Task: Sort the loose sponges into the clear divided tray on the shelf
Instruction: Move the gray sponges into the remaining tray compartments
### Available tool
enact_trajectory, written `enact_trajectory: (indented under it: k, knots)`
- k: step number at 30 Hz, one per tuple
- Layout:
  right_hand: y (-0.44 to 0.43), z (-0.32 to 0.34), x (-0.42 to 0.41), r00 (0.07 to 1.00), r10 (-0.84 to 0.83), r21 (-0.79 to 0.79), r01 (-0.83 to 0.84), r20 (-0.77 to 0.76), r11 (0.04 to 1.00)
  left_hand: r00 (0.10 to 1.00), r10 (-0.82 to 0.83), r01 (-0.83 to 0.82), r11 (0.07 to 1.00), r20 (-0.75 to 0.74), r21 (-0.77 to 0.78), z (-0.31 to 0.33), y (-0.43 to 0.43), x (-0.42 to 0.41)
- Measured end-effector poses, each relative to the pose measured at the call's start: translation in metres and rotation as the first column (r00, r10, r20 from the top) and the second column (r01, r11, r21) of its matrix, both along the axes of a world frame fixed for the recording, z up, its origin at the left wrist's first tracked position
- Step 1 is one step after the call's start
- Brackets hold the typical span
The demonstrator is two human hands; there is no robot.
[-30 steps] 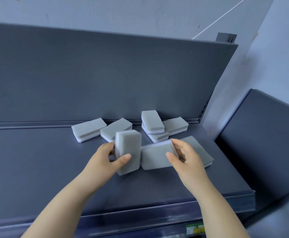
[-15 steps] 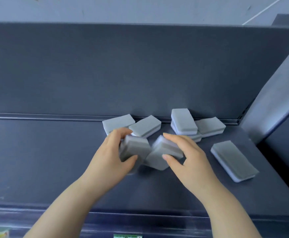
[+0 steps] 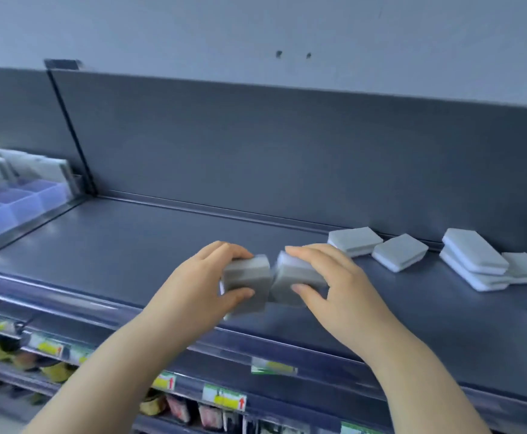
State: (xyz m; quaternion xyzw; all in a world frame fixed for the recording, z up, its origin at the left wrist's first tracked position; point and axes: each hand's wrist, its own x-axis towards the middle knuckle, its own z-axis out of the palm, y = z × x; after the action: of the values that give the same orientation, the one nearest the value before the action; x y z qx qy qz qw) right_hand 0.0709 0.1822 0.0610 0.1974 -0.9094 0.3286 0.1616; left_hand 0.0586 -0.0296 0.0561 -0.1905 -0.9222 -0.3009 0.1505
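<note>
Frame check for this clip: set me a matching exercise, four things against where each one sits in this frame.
Things:
1 left hand
2 clear divided tray
3 stacked sponges
4 price labels

Places:
a far right, by the back panel
b far left
c mid-frame, gripping a sponge
d below the front edge of the shelf

Pairs: 1-c, 2-b, 3-a, 4-d

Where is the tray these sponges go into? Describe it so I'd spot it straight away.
Start at the long dark grey shelf and follow it left, past the upright post. There sits the clear divided tray, the only see-through thing, bluish and split into compartments.
</note>
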Motion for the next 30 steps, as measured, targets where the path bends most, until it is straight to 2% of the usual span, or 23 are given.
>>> enact_trajectory:
  k: [7,15,24,30]
  knots:
    - [-0.151,0.002,0.017,0.996,0.086,0.078,-0.083,-0.038,0.993,0.991,0.011,-0.031,0.989,-0.132,-0.147,0.003,-0.151,0.036]
    - [-0.254,0.008,0.001,0.987,0.162,0.114,-0.159,-0.013,0.981,0.973,0.029,-0.097,0.953,-0.23,-0.288,0.0,-0.259,0.035]
    - [-0.341,0.024,-0.093,0.978,0.205,0.021,-0.205,-0.039,0.979,0.944,0.078,-0.172,0.946,-0.319,-0.276,0.013,-0.354,-0.039]
    - [-0.407,0.05,-0.182,0.967,0.248,-0.017,-0.249,-0.059,0.968,0.959,0.185,-0.232,0.947,-0.215,-0.222,0.048,-0.427,-0.116]
